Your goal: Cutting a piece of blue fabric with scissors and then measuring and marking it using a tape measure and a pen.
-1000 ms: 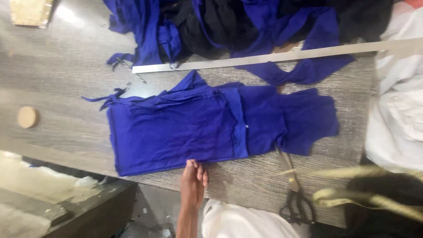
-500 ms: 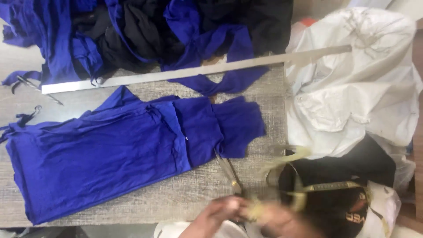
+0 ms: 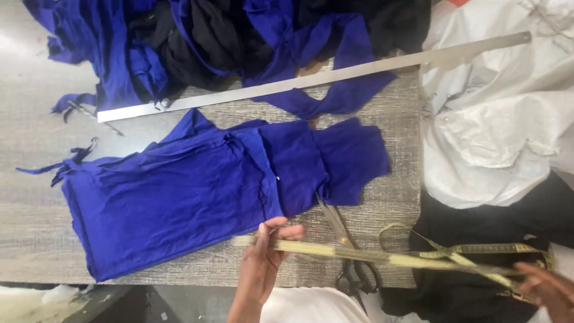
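Yellow tape measure is what we are stretching across the near edge of the table: our left hand is pinching its free end between thumb and fingers at about 6 o'clock, and our right hand is gripping the far length at about 4 o'clock, though blur is keeping us from telling how its fingers are curling. The tape is running just below the flat blue garment, not yet lying on it.

We are judging a few risks. The tape is crossing over the scissors, whose blades are pointing up toward the cloth's lower edge at 12 o'clock from their handles; dragging the tape could be catching on them and nudging them into the fabric. The tape is looking loose and looped near 3 o'clock, over the black cloth, so a slack reading is possible. The garment is lying wrinkled, and tugging could be shifting it.

Counting, we are seeing one tape measure, one pair of scissors, one long metal ruler lying slantwise at 12 o'clock, one spread blue garment, one heap of blue and black fabric beyond the ruler, and one white sack at 2 o'clock.
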